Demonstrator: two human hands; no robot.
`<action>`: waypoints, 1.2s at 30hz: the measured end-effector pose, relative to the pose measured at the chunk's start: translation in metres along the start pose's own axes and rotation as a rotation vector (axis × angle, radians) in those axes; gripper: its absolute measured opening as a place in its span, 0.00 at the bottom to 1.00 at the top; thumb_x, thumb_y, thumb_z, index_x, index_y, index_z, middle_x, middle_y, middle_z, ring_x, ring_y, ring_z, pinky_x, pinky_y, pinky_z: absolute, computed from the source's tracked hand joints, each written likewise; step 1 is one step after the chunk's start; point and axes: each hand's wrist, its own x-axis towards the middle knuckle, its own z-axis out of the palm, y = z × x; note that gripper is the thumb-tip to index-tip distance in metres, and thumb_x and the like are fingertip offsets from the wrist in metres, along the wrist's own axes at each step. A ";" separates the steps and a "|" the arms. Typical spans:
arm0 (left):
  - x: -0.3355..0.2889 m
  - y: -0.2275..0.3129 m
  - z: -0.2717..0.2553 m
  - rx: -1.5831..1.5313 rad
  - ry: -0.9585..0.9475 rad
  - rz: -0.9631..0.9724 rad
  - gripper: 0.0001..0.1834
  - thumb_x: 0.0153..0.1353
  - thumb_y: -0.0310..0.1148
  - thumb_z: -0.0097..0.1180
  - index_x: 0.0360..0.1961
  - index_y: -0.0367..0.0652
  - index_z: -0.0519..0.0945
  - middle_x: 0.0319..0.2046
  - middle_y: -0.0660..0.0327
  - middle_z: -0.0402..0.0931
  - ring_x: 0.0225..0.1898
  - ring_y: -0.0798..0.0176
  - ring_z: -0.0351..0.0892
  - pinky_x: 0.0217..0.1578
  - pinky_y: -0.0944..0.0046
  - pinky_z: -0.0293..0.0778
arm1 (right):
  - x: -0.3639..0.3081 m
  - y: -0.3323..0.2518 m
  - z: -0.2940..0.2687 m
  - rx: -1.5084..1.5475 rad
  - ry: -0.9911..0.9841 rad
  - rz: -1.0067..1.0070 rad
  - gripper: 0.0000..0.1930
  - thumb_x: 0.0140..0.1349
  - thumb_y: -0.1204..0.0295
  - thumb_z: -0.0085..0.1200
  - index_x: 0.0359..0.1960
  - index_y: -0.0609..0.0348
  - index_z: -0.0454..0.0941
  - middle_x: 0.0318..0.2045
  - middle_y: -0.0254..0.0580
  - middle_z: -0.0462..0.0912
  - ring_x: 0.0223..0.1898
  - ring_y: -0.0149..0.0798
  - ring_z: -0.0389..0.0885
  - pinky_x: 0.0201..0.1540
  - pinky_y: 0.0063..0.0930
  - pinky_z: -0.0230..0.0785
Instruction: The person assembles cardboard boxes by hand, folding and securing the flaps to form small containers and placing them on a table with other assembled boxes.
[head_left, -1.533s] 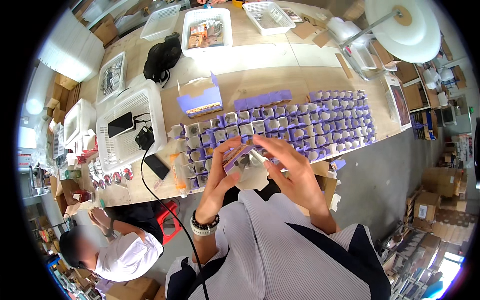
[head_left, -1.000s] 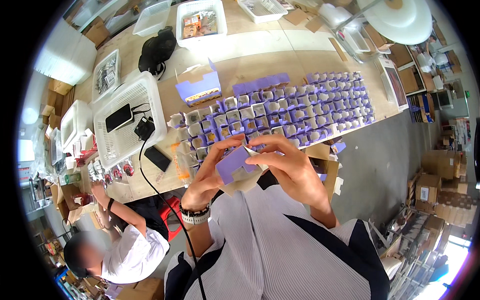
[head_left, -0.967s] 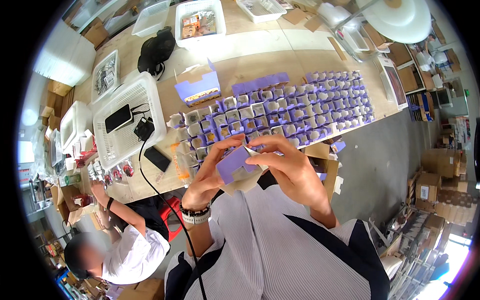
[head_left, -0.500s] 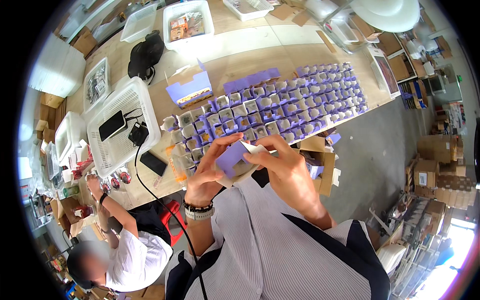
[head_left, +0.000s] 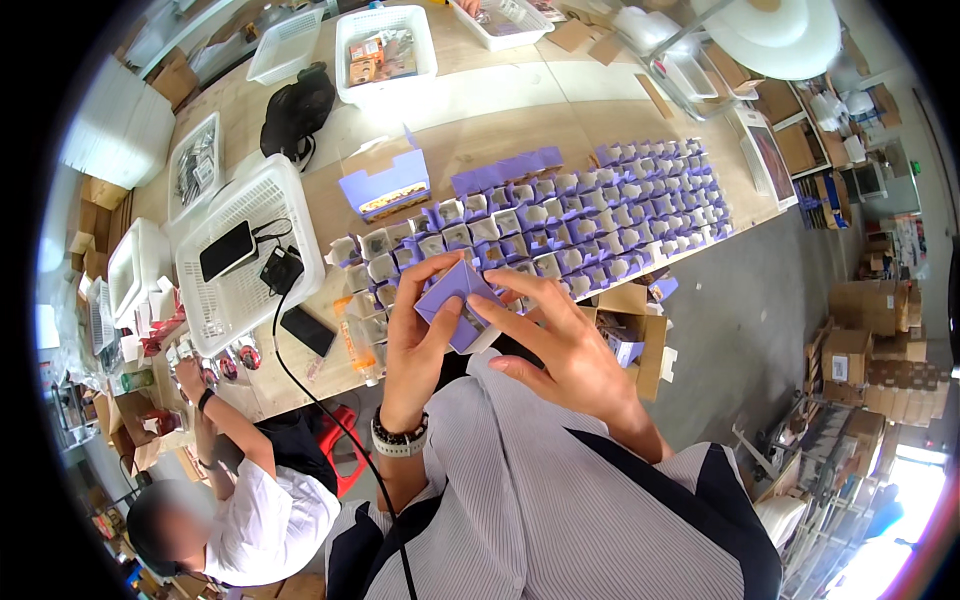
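Observation:
A small purple carton (head_left: 447,287) is held in front of my chest, with a pale flap at its lower side. My left hand (head_left: 412,345) is closed around it, thumb lying on its upper face and fingers along its far side. My right hand (head_left: 565,340) has its fingers stretched out, two of them touching the carton's right part, its thumb standing apart below. Just beyond my hands, rows of open purple cartons (head_left: 600,215) with pale inner flaps stand on the wooden table (head_left: 540,95).
Left of the rows stands an open purple display box (head_left: 385,188). A white basket (head_left: 305,215) holds a phone and a black device, whose cable runs down past my left arm. An orange-labelled bottle (head_left: 355,335), a cardboard box (head_left: 650,350) and a seated person (head_left: 265,510) are near.
The carton's raised flap has been folded down, and the carton is turned. My right hand has let go of the flap and spread its fingers. A hand has appeared at the far basket.

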 end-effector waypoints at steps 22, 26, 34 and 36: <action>-0.011 -0.010 0.027 0.347 0.167 0.467 0.25 0.70 0.28 0.56 0.66 0.37 0.67 0.70 0.43 0.62 0.70 0.48 0.64 0.69 0.51 0.63 | -0.005 0.014 0.043 0.764 0.299 0.243 0.17 0.60 0.88 0.64 0.48 0.58 0.77 0.60 0.44 0.68 0.62 0.41 0.76 0.61 0.36 0.80; -0.014 -0.013 0.029 0.372 0.209 0.477 0.25 0.73 0.35 0.55 0.66 0.37 0.67 0.70 0.42 0.61 0.69 0.48 0.64 0.69 0.50 0.62 | -0.002 0.014 0.042 0.776 0.285 0.255 0.18 0.60 0.89 0.64 0.48 0.58 0.77 0.60 0.42 0.69 0.63 0.40 0.75 0.61 0.36 0.80; -0.016 -0.021 0.029 0.404 0.270 0.521 0.28 0.73 0.41 0.54 0.67 0.37 0.66 0.70 0.42 0.60 0.71 0.46 0.60 0.69 0.47 0.59 | 0.000 0.018 0.045 0.817 0.262 0.249 0.23 0.59 0.90 0.64 0.53 0.56 0.75 0.60 0.42 0.70 0.65 0.40 0.74 0.63 0.35 0.79; -0.019 -0.012 0.031 0.567 0.234 0.472 0.27 0.71 0.36 0.54 0.68 0.37 0.66 0.71 0.43 0.56 0.73 0.46 0.57 0.70 0.47 0.58 | 0.001 0.018 0.045 0.910 0.303 0.289 0.26 0.59 0.91 0.63 0.57 0.55 0.73 0.62 0.43 0.71 0.67 0.41 0.73 0.64 0.35 0.77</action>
